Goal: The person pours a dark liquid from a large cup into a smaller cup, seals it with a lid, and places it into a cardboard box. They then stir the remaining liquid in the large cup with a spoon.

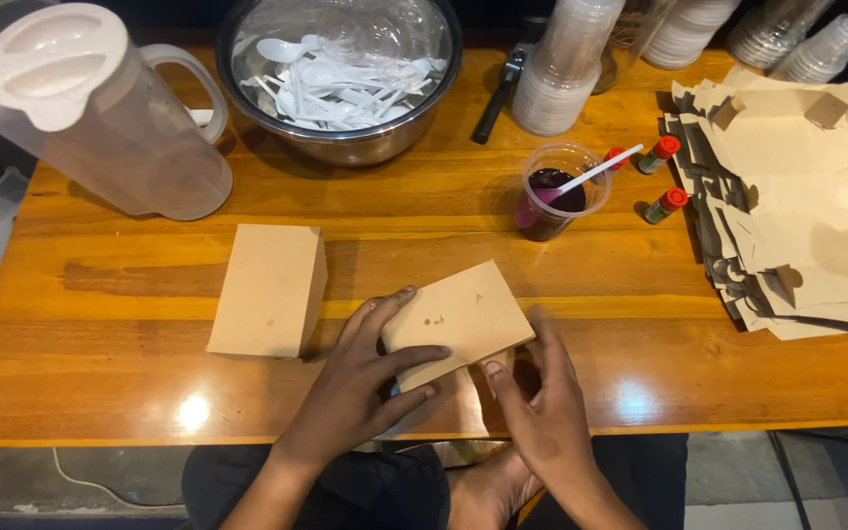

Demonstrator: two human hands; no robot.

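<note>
Currently both hands grip one brown cardboard box [458,319] at lower centre of frame, tilted over the near table [100,285] edge. Left hand [360,388] wraps its left end, fingers curled on top and front; right hand [542,407] pinches the lower right corner, thumb up. Second folded box [269,290] sits just left, apart. Behind: cup of dark liquid with white spoon [554,191], steel bowl of plastic spoons [341,74], clear pitcher [90,113] upper left, flat carton stack [797,186] at right.
</note>
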